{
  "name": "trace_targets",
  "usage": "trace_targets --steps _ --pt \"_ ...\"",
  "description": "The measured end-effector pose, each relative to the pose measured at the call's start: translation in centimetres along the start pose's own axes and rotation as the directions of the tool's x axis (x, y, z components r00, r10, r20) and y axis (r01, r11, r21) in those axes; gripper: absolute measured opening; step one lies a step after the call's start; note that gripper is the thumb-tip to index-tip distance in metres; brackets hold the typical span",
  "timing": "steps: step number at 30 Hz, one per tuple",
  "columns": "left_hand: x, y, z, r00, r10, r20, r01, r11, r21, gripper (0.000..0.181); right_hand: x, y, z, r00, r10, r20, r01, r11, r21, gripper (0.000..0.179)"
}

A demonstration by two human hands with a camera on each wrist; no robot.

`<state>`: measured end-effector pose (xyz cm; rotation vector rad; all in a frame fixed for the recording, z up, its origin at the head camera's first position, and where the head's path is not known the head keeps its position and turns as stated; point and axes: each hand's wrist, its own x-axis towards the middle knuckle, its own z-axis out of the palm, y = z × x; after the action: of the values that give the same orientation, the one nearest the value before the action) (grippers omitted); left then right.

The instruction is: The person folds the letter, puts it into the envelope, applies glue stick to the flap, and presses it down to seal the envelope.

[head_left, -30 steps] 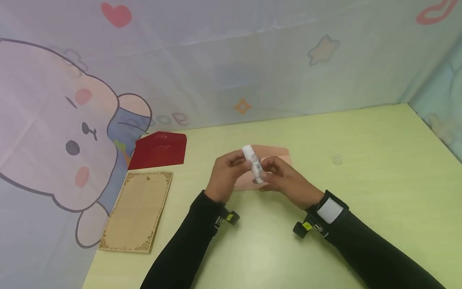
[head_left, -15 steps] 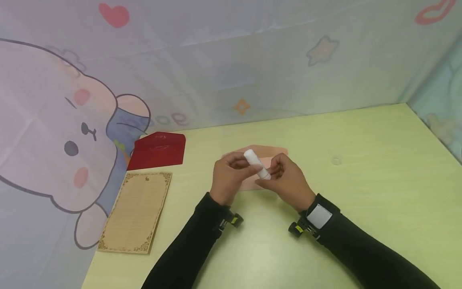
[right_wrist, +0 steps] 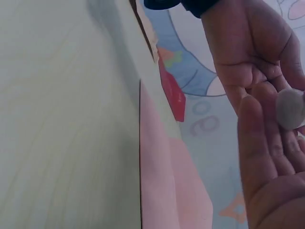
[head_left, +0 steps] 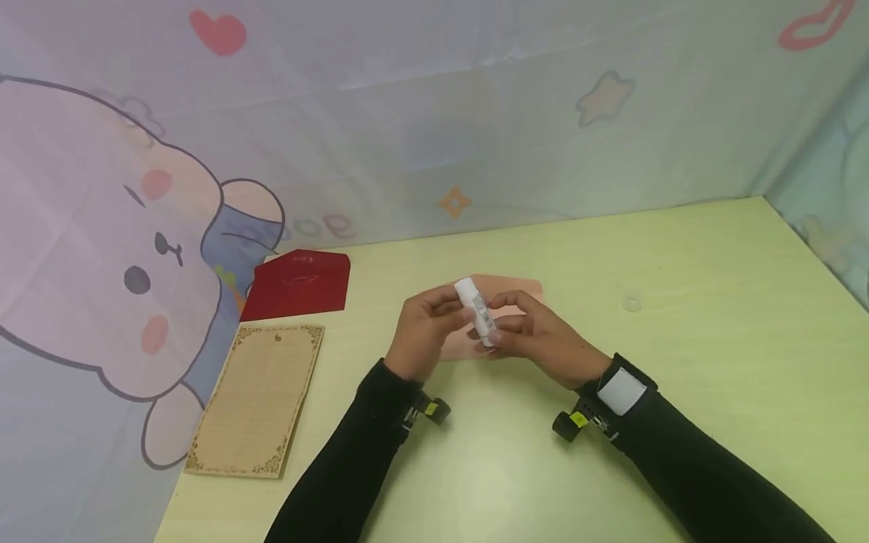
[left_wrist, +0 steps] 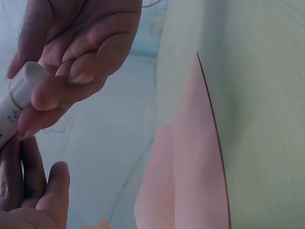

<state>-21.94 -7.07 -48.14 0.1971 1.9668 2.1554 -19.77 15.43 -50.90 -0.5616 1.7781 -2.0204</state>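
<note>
In the head view a white glue stick with a printed label is held tilted over the pink envelope. My left hand grips its body between thumb and fingers. The lower end is pinched by my right hand, as the left wrist view shows at the stick's round white end. Below the hands lies the envelope with its flap spread away from me, partly covered by them. From the right wrist camera only one round end of the glue stick is visible.
A red envelope lies at the back left of the table. Patterned letter paper is in front of it, along the left edge. A small clear ring-shaped piece sits to the right. Behind the table hangs a printed cloth.
The glue stick tilted more and its label turned out of sight, then it came back with the label showing. My right hand moved in and back out slightly, its fingers shifting at the lower end.
</note>
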Motion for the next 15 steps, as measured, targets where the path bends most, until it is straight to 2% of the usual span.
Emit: trace_targets --steps 4,6,9,12,15 --pt "-0.1 -0.2 0.4 0.999 0.029 -0.042 -0.029 1.0 0.012 0.031 -0.2 -0.2 0.4 0.991 0.015 -0.136 -0.023 0.998 -0.06 0.039" --pt "-0.1 -0.3 0.6 0.997 0.041 -0.063 -0.041 0.999 0.004 0.029 -0.2 -0.3 0.8 0.975 0.028 -0.219 -0.053 0.993 -0.109 0.041" --pt "-0.1 -0.6 0.8 0.995 0.04 -0.091 -0.041 0.999 -0.014 0.03 -0.3 -0.5 1.5 0.949 0.028 -0.314 -0.104 0.969 -0.225 0.041" --pt "-0.2 -0.9 0.9 0.992 0.029 -0.119 -0.032 0.999 -0.02 0.031 -0.5 -0.5 1.9 0.934 0.022 -0.357 -0.138 0.943 -0.304 0.042" --pt "-0.2 -1.2 1.0 0.989 0.031 -0.145 -0.031 1.0 0.006 0.029 -0.6 -0.4 2.1 0.93 0.02 -0.366 -0.154 0.928 -0.339 0.042"
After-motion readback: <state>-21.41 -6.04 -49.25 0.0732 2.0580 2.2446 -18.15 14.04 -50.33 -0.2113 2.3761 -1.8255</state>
